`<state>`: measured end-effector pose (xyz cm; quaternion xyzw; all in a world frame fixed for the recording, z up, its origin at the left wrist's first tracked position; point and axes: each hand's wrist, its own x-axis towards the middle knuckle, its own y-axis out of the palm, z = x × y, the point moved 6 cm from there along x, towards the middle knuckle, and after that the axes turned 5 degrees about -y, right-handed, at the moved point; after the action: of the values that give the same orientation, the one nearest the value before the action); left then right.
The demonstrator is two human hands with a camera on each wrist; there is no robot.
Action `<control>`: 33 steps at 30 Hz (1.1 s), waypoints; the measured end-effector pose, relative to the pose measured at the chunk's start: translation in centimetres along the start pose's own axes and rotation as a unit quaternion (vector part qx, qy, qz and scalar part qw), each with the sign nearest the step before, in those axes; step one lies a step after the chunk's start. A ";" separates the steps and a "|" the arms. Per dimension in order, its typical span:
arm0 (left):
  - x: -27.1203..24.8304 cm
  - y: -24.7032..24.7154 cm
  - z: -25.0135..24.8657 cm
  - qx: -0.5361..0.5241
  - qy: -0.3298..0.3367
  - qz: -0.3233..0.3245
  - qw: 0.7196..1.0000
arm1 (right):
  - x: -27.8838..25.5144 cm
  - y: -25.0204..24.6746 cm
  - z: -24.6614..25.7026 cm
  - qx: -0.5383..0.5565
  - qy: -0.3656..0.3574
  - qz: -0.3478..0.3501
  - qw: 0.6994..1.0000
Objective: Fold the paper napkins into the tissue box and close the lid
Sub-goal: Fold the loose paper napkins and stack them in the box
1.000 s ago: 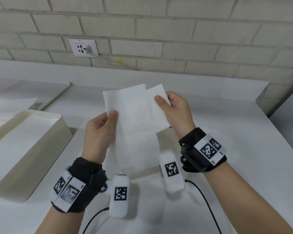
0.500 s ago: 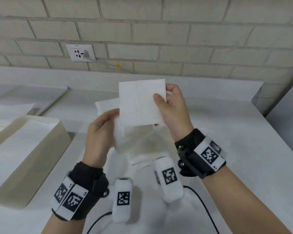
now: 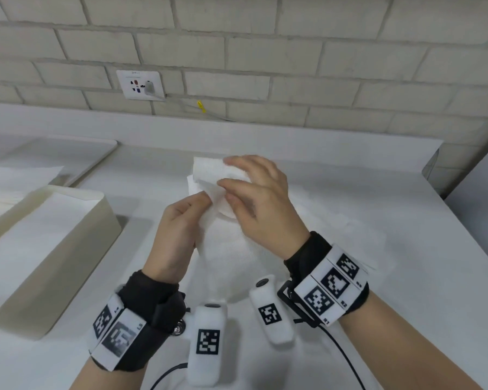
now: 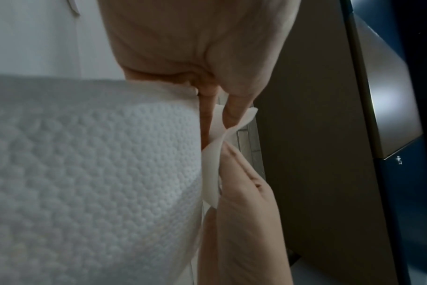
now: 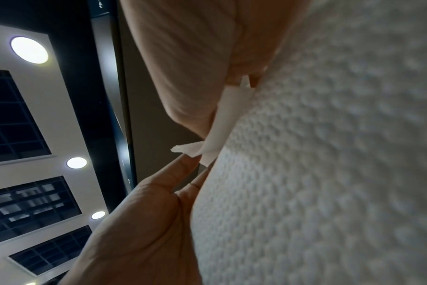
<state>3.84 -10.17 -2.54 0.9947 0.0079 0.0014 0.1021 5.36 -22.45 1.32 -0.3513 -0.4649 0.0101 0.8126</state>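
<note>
- Napkin is held above the middle of the bench, its long axis upright and its top edge pointing to the far wall.
- It is pinched by the curled left hand at its near-left side.
- Its upper part is gripped by the bent fingers of the right hand.
- Tissue box is seen open at the left edge.

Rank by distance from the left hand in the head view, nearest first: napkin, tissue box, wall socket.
1. Napkin: pinched by the left hand.
2. Tissue box: open, on the table to its left.
3. Wall socket: on the brick wall behind.
</note>
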 end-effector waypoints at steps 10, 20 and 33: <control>-0.5 1.3 -0.5 0.010 -0.007 0.022 1.000 | -0.8 -0.7 0.0 0.101 0.081 0.018 0.991; -0.3 0.8 -0.5 0.047 0.023 -0.016 0.999 | -0.8 -0.7 0.0 0.127 0.094 -0.009 0.987; 0.1 -1.8 -0.3 0.125 0.037 -0.038 0.991 | -0.1 -3.1 -2.7 0.113 0.133 -0.019 0.984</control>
<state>3.96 -8.31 -2.63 0.9979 0.0495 0.0335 -0.0238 6.42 -26.37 2.21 -0.2460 -0.3548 0.0000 0.9020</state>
